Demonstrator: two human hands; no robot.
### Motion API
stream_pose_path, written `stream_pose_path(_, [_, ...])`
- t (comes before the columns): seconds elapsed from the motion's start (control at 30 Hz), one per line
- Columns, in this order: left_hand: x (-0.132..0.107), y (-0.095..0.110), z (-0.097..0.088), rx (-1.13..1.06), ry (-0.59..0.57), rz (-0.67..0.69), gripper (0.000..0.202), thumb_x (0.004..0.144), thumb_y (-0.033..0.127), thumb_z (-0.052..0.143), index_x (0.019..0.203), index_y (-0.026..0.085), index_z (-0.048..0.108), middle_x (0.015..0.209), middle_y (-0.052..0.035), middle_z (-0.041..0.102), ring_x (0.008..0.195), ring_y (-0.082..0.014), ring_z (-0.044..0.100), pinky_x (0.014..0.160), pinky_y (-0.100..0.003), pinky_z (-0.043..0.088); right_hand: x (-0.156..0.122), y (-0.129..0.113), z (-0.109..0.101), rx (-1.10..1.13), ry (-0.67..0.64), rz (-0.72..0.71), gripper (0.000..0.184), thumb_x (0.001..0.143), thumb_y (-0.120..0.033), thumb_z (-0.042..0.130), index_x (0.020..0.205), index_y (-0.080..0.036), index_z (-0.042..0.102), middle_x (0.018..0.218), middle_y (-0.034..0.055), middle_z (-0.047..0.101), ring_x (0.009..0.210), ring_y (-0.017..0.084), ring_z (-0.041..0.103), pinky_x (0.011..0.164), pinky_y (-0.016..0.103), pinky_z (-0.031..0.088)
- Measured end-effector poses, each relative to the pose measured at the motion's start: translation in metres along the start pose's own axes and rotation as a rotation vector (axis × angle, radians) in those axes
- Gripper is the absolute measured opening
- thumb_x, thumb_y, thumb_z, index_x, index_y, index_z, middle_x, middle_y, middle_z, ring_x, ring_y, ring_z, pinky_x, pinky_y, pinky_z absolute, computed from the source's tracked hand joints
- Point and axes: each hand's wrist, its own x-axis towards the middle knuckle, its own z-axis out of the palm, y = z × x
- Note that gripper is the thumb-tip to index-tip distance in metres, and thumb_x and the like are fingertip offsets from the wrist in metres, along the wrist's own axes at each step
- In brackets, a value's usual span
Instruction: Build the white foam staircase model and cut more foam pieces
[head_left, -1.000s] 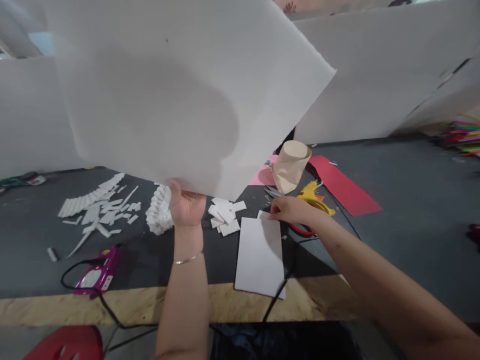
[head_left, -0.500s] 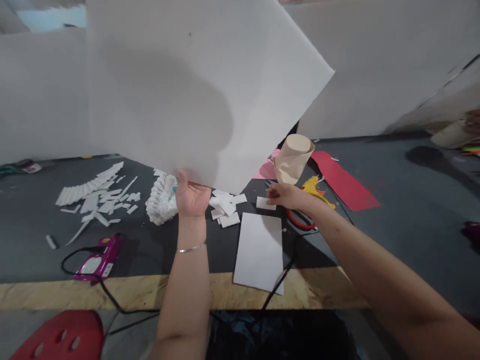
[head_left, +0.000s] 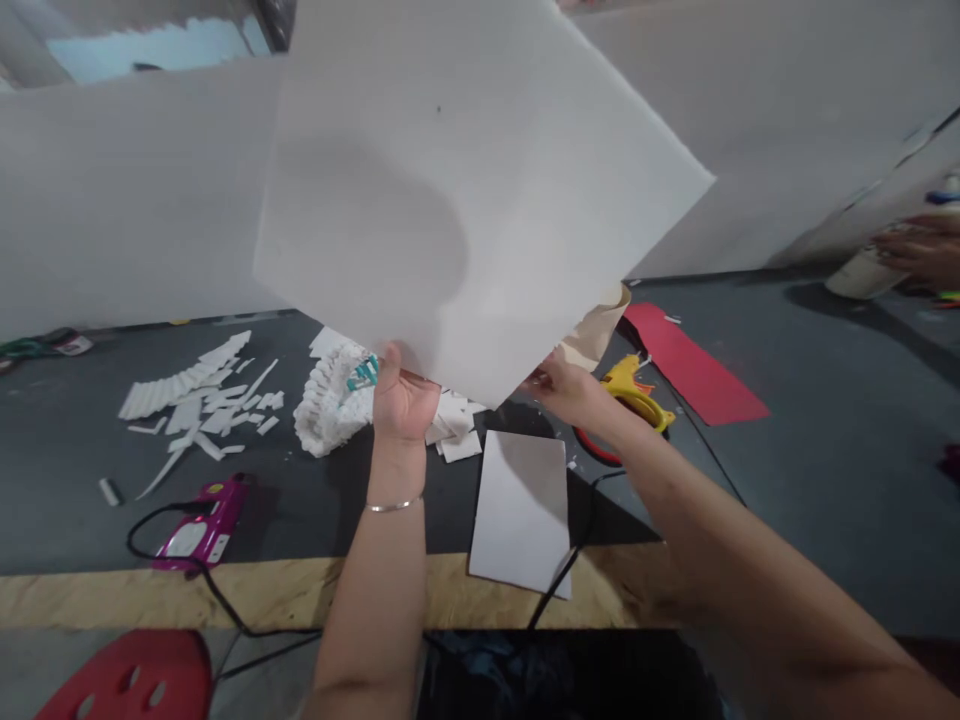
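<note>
**Observation.** The left hand has its fingers closed on the lower edge of the large white sheet. The sheet is held upright in the air, above and behind the white card lying on the table. The right hand meets the sheet's lowest corner just behind the card. Its fingers are hidden by the sheet, so its grip cannot be told.

**Risks.**
- The sheet is supported along one edge only, so it may flex, crease or slip.
- Its corner hangs near the yellow glue gun, behind and to the right of the card, and contact with the nozzle could mark it.
- A swing could scatter the white scraps to the left of the card.
</note>
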Motion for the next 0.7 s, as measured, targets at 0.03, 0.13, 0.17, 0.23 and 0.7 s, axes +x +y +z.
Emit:
stream_pose_path(0.03, [0.0,0.0,0.001,-0.02,0.014,-0.005,0.031,0.1,0.023,0.041,0.122,0.023,0.063,0.125,-0.0034,0.069,0.132,-0.0171,0.05,0.113,-0.038,0.039,-0.012,0.005,-0.01,-0.042,0.018,0.011,0.019,0.082,-0.027,0.061,0.099,-0.02,0.067,0.095,0.0075,0.072,0.083,0.023,0.067,0.077,0.036,0.051])
stream_pose_path(0.13, [-0.004,-0.005,0.009,-0.071,0.047,-0.054,0.036,0.1,0.018,0.037,0.129,0.021,0.058,0.126,-0.0052,0.068,0.132,-0.017,0.051,0.114,-0.039,0.038,-0.052,0.029,-0.034,-0.395,0.106,0.011,0.019,0.089,-0.032,0.053,0.096,-0.021,0.067,0.095,0.0096,0.07,0.083,0.025,0.067,0.073,0.036,0.051])
stream_pose_path(0.17, [-0.006,-0.009,0.013,-0.078,0.045,-0.086,0.038,0.1,0.016,0.036,0.132,0.021,0.056,0.127,-0.0057,0.068,0.131,-0.0173,0.051,0.114,-0.04,0.037,-0.064,0.039,-0.039,-0.495,0.112,0.008,0.022,0.09,-0.035,0.052,0.096,-0.021,0.067,0.094,0.0098,0.069,0.081,0.025,0.066,0.072,0.036,0.051])
stream_pose_path(0.23, [-0.013,-0.018,0.022,-0.067,0.013,-0.162,0.043,0.098,0.011,0.036,0.136,0.022,0.053,0.131,-0.0057,0.065,0.132,-0.0187,0.051,0.115,-0.043,0.035,-0.082,0.057,-0.043,-0.602,0.115,-0.078,0.023,0.09,-0.035,0.052,0.091,-0.019,0.068,0.094,0.013,0.068,0.085,0.028,0.066,0.074,0.039,0.051])
stream_pose_path(0.7, [-0.041,-0.055,0.035,-0.027,0.069,-0.4,0.041,0.099,0.015,0.036,0.136,0.017,0.054,0.135,-0.0089,0.062,0.131,-0.0207,0.052,0.115,-0.041,0.036,-0.079,0.05,-0.049,-0.809,-0.089,0.026,0.021,0.086,-0.02,0.049,0.104,-0.017,0.06,0.103,0.0144,0.07,0.089,0.03,0.066,0.069,0.036,0.043])
